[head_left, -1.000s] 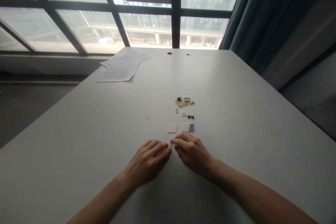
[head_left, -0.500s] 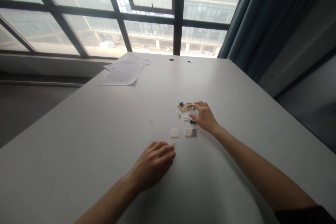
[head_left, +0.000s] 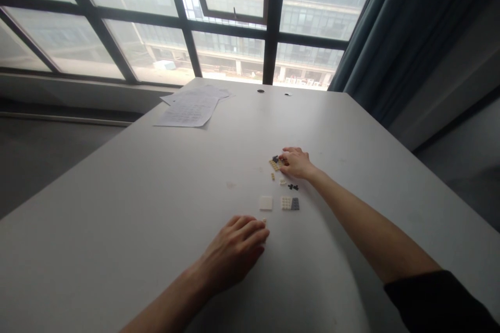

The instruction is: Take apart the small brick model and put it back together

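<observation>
My left hand [head_left: 242, 245] rests on the white table with its fingers curled together. A small beige toy brick [head_left: 264, 220] peeks out past its fingertips; most of it is hidden. Farther off, my right hand [head_left: 297, 163] reaches over a cluster of tan toy brick plates [head_left: 275, 164], thumb and fingers apart at their right side. A dark grey piece [head_left: 275, 158] lies on these plates. Closer to me are a small tan piece [head_left: 273, 176], a white piece [head_left: 283, 182] and some black pieces [head_left: 292, 187].
Between the hands lie a smooth white square tile [head_left: 266, 203] and a studded cream plate [head_left: 286, 203] against a grey one [head_left: 296, 203]. Printed papers [head_left: 189, 109] are at the table's far left. A window and a dark curtain [head_left: 363, 41] stand beyond.
My right hand has lowered onto the right side of the tan plates, covering more of them. My left hand keeps its grip. The whole view has shifted slightly.
</observation>
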Demonstrator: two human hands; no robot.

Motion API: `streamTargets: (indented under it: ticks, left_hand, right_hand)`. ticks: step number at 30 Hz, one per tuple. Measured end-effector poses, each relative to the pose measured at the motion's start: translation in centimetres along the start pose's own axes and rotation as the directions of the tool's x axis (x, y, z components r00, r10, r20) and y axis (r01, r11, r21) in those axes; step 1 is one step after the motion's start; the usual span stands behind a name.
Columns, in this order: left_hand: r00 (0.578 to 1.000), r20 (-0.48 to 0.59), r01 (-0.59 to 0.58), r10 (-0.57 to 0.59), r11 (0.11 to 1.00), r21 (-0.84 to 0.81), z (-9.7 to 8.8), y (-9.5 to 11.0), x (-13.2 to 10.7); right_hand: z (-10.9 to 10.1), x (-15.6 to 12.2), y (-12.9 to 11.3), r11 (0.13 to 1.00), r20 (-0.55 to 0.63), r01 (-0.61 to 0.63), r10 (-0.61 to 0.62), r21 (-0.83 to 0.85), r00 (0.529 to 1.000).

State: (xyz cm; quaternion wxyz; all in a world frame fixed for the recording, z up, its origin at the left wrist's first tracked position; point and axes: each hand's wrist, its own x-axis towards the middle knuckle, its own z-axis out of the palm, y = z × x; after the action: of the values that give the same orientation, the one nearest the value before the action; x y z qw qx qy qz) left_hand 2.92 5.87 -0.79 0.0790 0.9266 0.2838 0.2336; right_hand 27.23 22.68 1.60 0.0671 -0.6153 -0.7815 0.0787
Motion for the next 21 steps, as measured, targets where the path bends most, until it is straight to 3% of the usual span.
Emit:
streamTargets:
  ticks: [7,21]
  left_hand:
    - [1.000,-0.015,-0.001,0.001,1.000,-0.015,-0.2,0.1,0.2]
    - [1.000,-0.002,0.002,-0.002,1.000,0.002,-0.1,-0.1,0.0]
  right_hand:
    - [-0.2,0.5,0.0,0.999,0.001,0.041,-0.041,-0.001,0.999]
    - [1.3,-1.6,-0.2,0.987,-0.245,0.142,-0.121,0.070,0.962]
